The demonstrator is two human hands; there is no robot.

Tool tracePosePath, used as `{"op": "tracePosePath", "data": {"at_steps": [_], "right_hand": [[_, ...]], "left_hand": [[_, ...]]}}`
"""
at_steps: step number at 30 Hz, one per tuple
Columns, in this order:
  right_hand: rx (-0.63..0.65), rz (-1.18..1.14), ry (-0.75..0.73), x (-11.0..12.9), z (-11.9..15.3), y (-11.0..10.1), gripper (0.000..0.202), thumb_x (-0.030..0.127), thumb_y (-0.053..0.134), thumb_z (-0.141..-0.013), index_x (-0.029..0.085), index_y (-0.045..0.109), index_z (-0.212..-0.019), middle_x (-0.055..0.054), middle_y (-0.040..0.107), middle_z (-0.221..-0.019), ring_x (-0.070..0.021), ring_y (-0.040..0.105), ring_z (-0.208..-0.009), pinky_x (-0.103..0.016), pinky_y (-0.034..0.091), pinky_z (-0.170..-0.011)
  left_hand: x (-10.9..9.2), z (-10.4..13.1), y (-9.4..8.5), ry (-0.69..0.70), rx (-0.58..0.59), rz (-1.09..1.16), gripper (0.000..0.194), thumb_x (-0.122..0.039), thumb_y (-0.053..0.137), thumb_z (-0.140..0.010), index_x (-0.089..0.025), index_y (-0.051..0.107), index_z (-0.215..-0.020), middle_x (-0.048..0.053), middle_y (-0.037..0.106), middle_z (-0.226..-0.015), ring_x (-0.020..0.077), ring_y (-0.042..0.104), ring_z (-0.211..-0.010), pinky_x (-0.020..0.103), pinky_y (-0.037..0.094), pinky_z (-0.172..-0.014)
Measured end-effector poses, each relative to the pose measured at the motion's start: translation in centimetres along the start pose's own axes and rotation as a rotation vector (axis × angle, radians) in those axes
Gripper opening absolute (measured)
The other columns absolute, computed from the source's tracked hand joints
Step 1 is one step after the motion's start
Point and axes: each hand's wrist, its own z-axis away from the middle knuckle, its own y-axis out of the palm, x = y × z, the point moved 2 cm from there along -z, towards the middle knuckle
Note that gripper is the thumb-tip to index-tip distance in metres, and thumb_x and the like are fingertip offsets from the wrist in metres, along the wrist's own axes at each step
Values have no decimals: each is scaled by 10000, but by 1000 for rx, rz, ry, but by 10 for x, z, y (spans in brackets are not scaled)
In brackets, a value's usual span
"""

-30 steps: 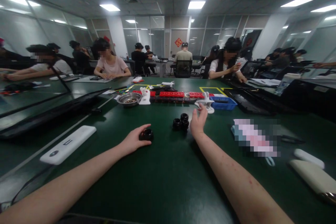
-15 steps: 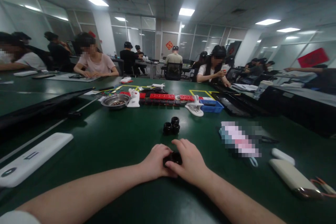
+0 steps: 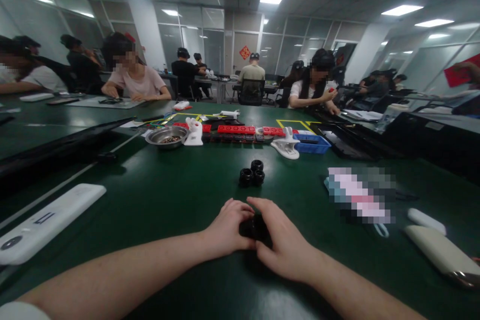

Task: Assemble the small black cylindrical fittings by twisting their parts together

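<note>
Low over the green table, my left hand curls its fingers around the left side of some black round parts. My right hand is at their right side, fingers bent and thumb apart from the fingers. Both hands partly hide these parts, so their number and exact shape cannot be made out. Just beyond the hands, several black ring-shaped parts stand grouped together on the table.
A metal bowl of small pieces, white stands, a red strip and a blue tray lie farther back. A white device is at left; a beige case at right. People sit beyond.
The view has shifted, so the table items appear farther right. My right hand's thumb has moved down and away from my left hand, and the gap between the hands is wider.
</note>
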Motion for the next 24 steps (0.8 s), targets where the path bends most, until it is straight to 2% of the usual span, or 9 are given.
{"op": "tracePosePath", "data": {"at_steps": [4, 8, 11, 13, 16, 19, 22, 24], "right_hand": [[-126, 110, 127, -1, -4, -5, 594, 231, 592, -684, 145, 346, -1218, -120, 509, -1065, -254, 484, -994, -425, 418, -844], [-79, 181, 192, -5, -7, -2, 619, 317, 646, -665, 145, 385, -1199, -109, 544, -1001, -263, 513, -952, -427, 429, -816], [-2, 142, 202, -6, -7, 0, 564, 272, 625, -681, 159, 406, -1188, -96, 555, -1012, -243, 532, -949, -398, 438, -826], [48, 76, 138, -3, -5, 0, 541, 165, 564, -696, 165, 388, -1207, -96, 537, -1091, -220, 513, -1009, -375, 416, -882], [82, 17, 36, 3, -3, -1, 627, 77, 526, -653, 143, 337, -1247, -114, 458, -1230, -211, 437, -1123, -370, 358, -959], [9, 70, 56, 2, -3, -1, 581, 149, 574, -674, 141, 373, -1220, -122, 474, -1204, -235, 443, -1104, -402, 368, -936], [-55, 127, 166, -4, -5, 0, 527, 270, 619, -695, 156, 425, -1171, -115, 537, -1094, -251, 497, -1019, -420, 416, -861], [-56, 129, 208, -7, -5, 0, 525, 278, 629, -688, 153, 435, -1160, -109, 556, -1044, -249, 513, -992, -412, 433, -835]], "left_hand": [[-1, 1, 0, 16, -24, -25, 411, -432, 693, -602, -184, 610, -919, 57, 556, -1056, 255, 462, -1034, 485, 190, -1001], [-4, 1, 1, 32, -39, -49, 417, -460, 700, -587, -190, 607, -892, 54, 554, -1047, 251, 467, -1020, 482, 214, -988], [-4, 2, 0, 40, -42, -56, 405, -435, 705, -586, -188, 610, -892, 52, 553, -1042, 248, 463, -1017, 460, 235, -985], [-2, 2, 0, 44, -38, -50, 447, -400, 705, -593, -181, 593, -966, 56, 549, -1052, 249, 457, -1025, 439, 260, -975], [2, 2, -1, 58, -19, -50, 482, -386, 699, -601, -168, 581, -1014, 66, 541, -1072, 256, 450, -1036, 418, 289, -957], [5, 1, -2, 88, -7, -63, 434, -406, 691, -610, -163, 604, -960, 73, 541, -1080, 256, 453, -1033, 408, 289, -953], [4, 1, -4, 103, -18, -71, 398, -432, 692, -607, -177, 617, -903, 61, 554, -1036, 242, 469, -996, 383, 324, -918], [3, 1, -5, 100, -21, -70, 397, -440, 698, -596, -184, 621, -889, 51, 556, -1018, 239, 468, -989, 369, 340, -899]]}}
